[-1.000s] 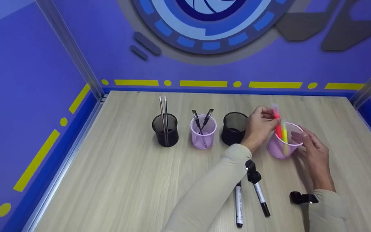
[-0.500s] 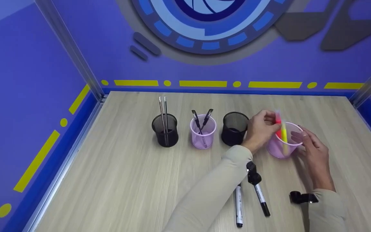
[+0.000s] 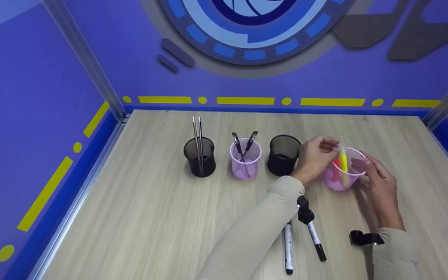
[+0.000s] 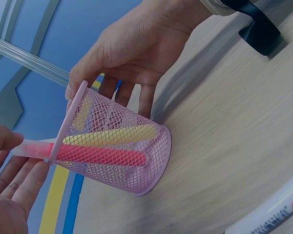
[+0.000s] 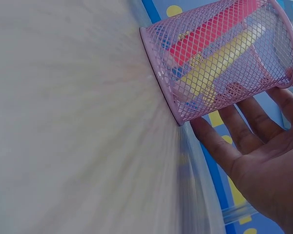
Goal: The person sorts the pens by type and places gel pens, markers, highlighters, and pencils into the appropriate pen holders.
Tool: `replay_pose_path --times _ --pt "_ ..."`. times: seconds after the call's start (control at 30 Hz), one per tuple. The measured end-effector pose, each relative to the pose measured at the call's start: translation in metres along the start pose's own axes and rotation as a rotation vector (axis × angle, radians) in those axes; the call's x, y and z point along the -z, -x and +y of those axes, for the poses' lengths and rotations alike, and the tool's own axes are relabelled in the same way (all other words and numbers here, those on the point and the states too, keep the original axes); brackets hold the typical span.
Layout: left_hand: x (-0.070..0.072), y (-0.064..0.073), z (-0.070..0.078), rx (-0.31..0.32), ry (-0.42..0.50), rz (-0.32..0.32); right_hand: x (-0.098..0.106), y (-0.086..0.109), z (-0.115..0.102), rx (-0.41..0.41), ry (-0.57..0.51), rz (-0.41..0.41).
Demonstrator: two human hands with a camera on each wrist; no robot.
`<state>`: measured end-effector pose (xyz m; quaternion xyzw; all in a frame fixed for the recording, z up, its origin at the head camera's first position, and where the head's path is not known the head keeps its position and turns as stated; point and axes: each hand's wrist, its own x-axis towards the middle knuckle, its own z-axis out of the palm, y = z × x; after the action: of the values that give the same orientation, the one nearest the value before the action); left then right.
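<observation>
A pink mesh pen cup (image 3: 331, 181) stands on the table's right side. My left hand (image 3: 315, 155) is at its rim, thumb and fingers pinching the clear cap of a red-pink highlighter (image 4: 102, 155). Most of that highlighter is down inside the cup, as the left wrist view shows through the mesh. A yellow highlighter (image 3: 343, 163) leans beside it in the same cup. My right hand (image 3: 382, 186) holds the cup from the right, its thumb at the rim and its fingers along the mesh wall (image 5: 219, 63).
Left of my hands stand a black mesh cup (image 3: 282, 165), a pink cup (image 3: 243, 169) with two black pens, and a black cup (image 3: 202, 167) with two pencils. Two white markers (image 3: 289, 249) with black caps lie on the table near my left forearm.
My left hand has lowered the red-pink highlighter deeper into the pink cup, so its top now sits near the rim. The right hand has stayed on the cup.
</observation>
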<state>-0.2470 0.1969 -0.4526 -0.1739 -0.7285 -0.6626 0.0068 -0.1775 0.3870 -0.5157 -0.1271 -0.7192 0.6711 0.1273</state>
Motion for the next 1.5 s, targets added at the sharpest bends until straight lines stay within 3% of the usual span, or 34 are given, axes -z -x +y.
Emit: replay_pose_path --times 0.3,0.57,0.9,1.5 --pt "0.001 0.000 -0.003 0.022 0.025 0.000 0.001 0.001 0.001 0.013 -0.013 -0.012" --pt "0.006 0.007 -0.004 0.000 0.023 -0.019 0.001 -0.001 -0.001 -0.022 0.140 0.013" --pt "0.014 0.020 0.006 -0.030 0.024 0.016 0.000 -0.001 -0.001 -0.054 0.017 0.017" --pt "0.038 0.050 0.011 -0.062 0.078 0.084 0.001 -0.001 -0.001 -0.077 0.100 0.014"
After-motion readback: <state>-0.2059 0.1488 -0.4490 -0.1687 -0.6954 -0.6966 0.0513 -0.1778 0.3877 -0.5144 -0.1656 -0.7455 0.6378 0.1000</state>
